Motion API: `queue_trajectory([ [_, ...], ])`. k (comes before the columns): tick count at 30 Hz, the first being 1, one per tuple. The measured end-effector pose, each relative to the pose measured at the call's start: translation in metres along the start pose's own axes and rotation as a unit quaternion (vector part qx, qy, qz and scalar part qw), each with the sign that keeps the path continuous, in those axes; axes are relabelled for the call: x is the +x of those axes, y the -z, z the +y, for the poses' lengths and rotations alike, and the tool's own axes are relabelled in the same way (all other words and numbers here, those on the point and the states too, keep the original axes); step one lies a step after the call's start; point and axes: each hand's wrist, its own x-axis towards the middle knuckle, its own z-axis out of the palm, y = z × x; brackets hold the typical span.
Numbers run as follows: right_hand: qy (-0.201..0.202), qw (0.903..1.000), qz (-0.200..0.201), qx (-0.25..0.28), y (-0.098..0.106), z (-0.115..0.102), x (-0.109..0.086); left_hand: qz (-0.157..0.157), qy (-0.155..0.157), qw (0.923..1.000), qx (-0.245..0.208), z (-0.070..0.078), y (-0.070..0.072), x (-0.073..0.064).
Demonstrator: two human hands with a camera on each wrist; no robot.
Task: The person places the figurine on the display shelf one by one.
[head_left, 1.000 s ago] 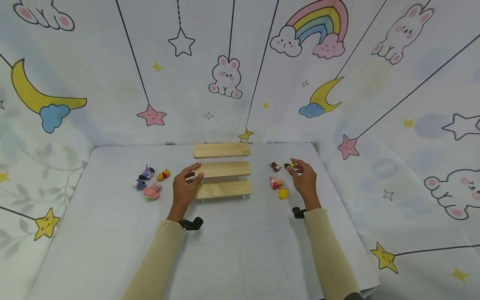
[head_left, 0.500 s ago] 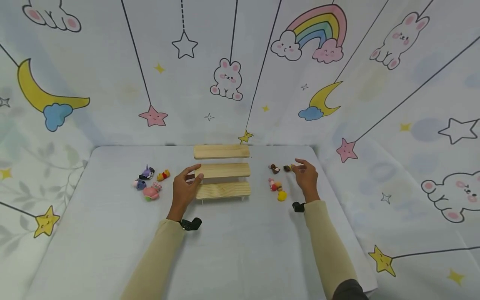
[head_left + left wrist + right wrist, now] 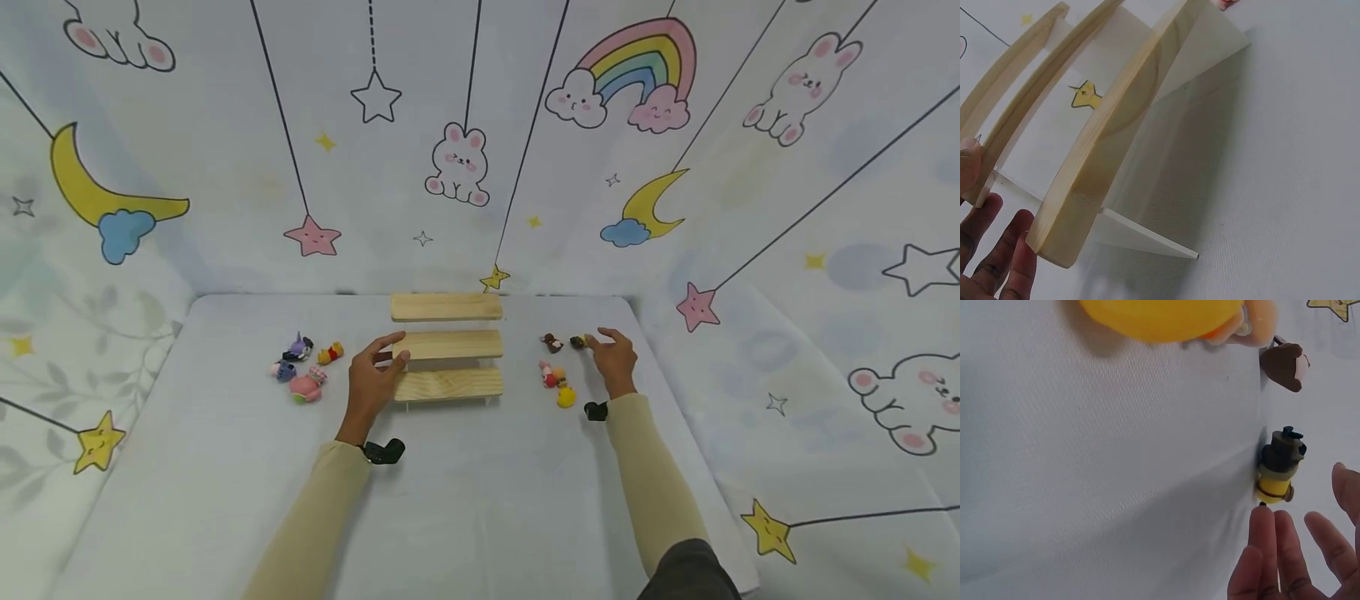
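A small three-tier stand with wooden planks (image 3: pixel 447 344) is at the middle back of the table. My left hand (image 3: pixel 371 379) grips the left end of its middle plank, thumb on one side and fingers on the other in the left wrist view. At the right, my right hand (image 3: pixel 615 364) has its fingers extended beside a dark and yellow figurine (image 3: pixel 1279 465). In the right wrist view the fingertips come right up to its yellow end; whether they touch I cannot tell. Near it are a brown figurine (image 3: pixel 552 342), a red and pink figurine (image 3: pixel 548 375) and a yellow figurine (image 3: pixel 566 397).
Left of the stand, on the white table (image 3: pixel 465 500), lies a cluster of figurines: a purple and black one (image 3: pixel 298 347), an orange one (image 3: pixel 330 353), a blue one (image 3: pixel 283 372) and a pink one (image 3: pixel 306 387). Printed cloth (image 3: pixel 247 167) hangs behind and beside the table.
My right hand has drawn slightly right, away from around the dark and yellow figurine, leaving more of it in sight. My left hand stays at the stand. The head view has shifted slightly.
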Motion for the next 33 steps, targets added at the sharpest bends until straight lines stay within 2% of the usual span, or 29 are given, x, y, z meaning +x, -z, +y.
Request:
queue_trajectory([
  [7,-0.012,0.9998,-0.009,0.016,-0.012,0.0,0.003,0.004,0.002,1.0,0.005,0.0,0.0,-0.001],
  [19,0.005,0.9998,-0.001,-0.02,-0.023,0.003,0.018,0.0,0.008,1.0,0.003,0.001,-0.001,-0.002],
  [28,0.037,0.9988,-0.012,-0.029,-0.021,-0.001,0.012,0.004,0.001,1.0,0.006,-0.001,-0.001,0.0],
  [33,0.059,0.9981,-0.018,-0.001,-0.019,-0.006,0.005,-0.002,0.009,0.9999,0.006,-0.001,0.0,0.0],
])
